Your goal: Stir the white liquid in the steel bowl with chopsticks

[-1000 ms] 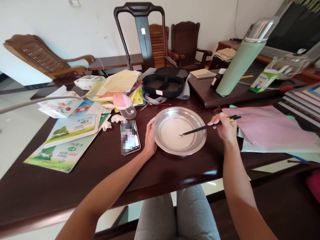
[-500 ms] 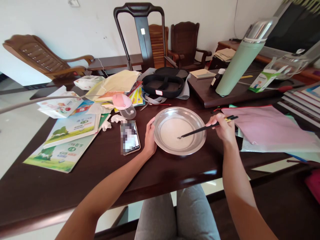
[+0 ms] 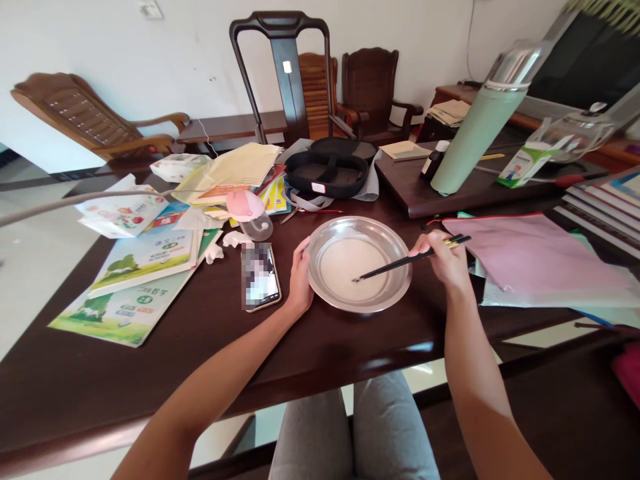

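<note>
A round metal plate [image 3: 320,235] with a thin white liquid in it sits on the dark wooden table [image 3: 150,373] in front of me. My left hand [image 3: 299,277] curves against the plate's left rim, fingers touching it. My right hand [image 3: 443,257] is closed on a pair of black chopsticks [image 3: 400,263], whose tips dip into the liquid near the plate's middle.
A phone [image 3: 259,275] lies just left of my left hand. Books [image 3: 145,267], papers and a pink-lidded cup [image 3: 249,212] crowd the left. A black case [image 3: 330,172] is behind the plate. A green flask [image 3: 475,127], pink folder [image 3: 530,257] and stacked books [image 3: 610,200] stand on the right.
The chopstick tips and my right hand have drifted slightly left within the plate. My left hand has stayed on the rim. The camera tilted a little.
</note>
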The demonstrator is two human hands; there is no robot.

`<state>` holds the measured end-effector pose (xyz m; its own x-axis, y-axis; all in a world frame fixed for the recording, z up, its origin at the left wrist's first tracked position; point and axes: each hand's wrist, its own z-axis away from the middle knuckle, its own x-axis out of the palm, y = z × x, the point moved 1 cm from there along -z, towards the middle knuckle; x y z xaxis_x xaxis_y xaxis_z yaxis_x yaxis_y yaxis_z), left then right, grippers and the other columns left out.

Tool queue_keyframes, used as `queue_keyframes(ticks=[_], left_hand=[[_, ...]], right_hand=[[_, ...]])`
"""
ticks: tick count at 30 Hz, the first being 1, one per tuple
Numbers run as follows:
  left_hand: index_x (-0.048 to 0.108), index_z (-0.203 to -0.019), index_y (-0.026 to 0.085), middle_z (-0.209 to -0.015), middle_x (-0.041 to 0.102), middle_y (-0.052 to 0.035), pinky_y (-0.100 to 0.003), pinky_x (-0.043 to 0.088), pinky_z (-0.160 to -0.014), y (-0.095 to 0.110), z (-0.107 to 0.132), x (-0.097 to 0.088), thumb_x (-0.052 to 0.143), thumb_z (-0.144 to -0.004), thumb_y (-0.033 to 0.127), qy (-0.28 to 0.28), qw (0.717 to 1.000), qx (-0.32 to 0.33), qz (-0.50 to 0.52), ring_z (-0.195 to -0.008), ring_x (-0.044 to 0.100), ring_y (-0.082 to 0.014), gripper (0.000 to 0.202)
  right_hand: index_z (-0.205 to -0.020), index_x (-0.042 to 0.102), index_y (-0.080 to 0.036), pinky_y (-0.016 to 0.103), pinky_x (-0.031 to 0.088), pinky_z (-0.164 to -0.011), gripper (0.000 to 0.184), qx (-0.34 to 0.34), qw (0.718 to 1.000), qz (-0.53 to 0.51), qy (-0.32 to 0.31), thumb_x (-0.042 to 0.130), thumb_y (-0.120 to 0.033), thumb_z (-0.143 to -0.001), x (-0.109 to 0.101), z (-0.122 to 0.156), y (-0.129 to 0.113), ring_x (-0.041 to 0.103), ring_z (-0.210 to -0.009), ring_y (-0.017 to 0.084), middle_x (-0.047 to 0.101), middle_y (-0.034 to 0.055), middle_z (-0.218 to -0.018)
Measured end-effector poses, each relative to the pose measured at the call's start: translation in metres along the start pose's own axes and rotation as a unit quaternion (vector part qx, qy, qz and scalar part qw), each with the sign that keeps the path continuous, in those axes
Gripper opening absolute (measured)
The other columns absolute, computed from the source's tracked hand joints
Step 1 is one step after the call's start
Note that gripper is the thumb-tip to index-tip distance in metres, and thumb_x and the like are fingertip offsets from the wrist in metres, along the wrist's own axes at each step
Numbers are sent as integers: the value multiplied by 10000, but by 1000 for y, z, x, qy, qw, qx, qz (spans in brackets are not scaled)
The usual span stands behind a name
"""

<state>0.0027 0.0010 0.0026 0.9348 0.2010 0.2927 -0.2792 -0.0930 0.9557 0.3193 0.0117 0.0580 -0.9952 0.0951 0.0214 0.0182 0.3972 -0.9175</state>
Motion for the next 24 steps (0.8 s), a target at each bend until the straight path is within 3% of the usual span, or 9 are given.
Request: queue_keyframes(ticks=[2,4,10,12,15,17,22,24], left_hand=[[708,-1357,283,-1568,701,-97,-454,509,-1233,-1,0,0,797,-897,667,0,1000,1,2,-1472,634,-327,605],[707,-1360,281,-1569,700,-100,-458,500,-1244,-2,-1,1,787,-908,659,-1,1000,1,1,-1490,622,-329,595],[707,-1355,291,-1613,673,-97,-479,490,-1260,-3,-1,2,774,-917,640,10,1000,-5,1,-1509,609,-335,564],[702,-1360,294,-1621,666,-95,-485,482,-1268,-3,-1,2,764,-926,636,8,1000,-8,-3,-1516,603,-335,557],[689,-1374,294,-1628,657,-96,-490,467,-1281,-4,-1,1,747,-936,639,0,1000,-5,-9,-1526,593,-333,560],[682,-1383,294,-1627,656,-99,-491,462,-1286,-5,-2,1,736,-940,650,-3,1000,-2,-10,-1526,592,-330,571],[687,-1376,290,-1600,675,-108,-482,479,-1267,-5,-1,3,757,-919,680,-2,1000,1,2,-1510,604,-332,606],[694,-1374,291,-1597,678,-105,-478,490,-1257,-2,0,3,763,-922,675,0,1000,-5,-1,-1506,609,-333,597]], right_hand=[[-679,733,-267,358,567,-585,540,19,998,18,-60,803,-762,-884,5,2,-1,778,-665,247,777,36,-662],[-703,757,-265,353,568,-596,545,20,997,35,-70,793,-779,-881,7,2,-2,788,-694,251,801,44,-697],[-630,680,-264,316,460,-513,567,-6,997,18,77,813,-758,-874,-6,-2,3,737,-618,222,738,26,-600],[-621,675,-264,330,486,-535,571,-3,999,7,46,814,-757,-874,-6,-1,3,739,-620,230,727,24,-592],[-669,731,-264,374,583,-646,545,18,998,19,-55,798,-757,-890,1,1,1,769,-675,245,775,34,-667],[-699,755,-266,382,606,-683,537,20,996,35,-75,795,-766,-888,4,2,0,785,-710,249,798,38,-705],[-672,706,-264,357,582,-609,538,5,999,31,45,799,-746,-893,-4,-1,3,776,-664,243,755,22,-641],[-638,665,-269,384,605,-619,555,-4,998,10,54,808,-748,-877,-6,-2,3,764,-629,252,722,17,-598]])
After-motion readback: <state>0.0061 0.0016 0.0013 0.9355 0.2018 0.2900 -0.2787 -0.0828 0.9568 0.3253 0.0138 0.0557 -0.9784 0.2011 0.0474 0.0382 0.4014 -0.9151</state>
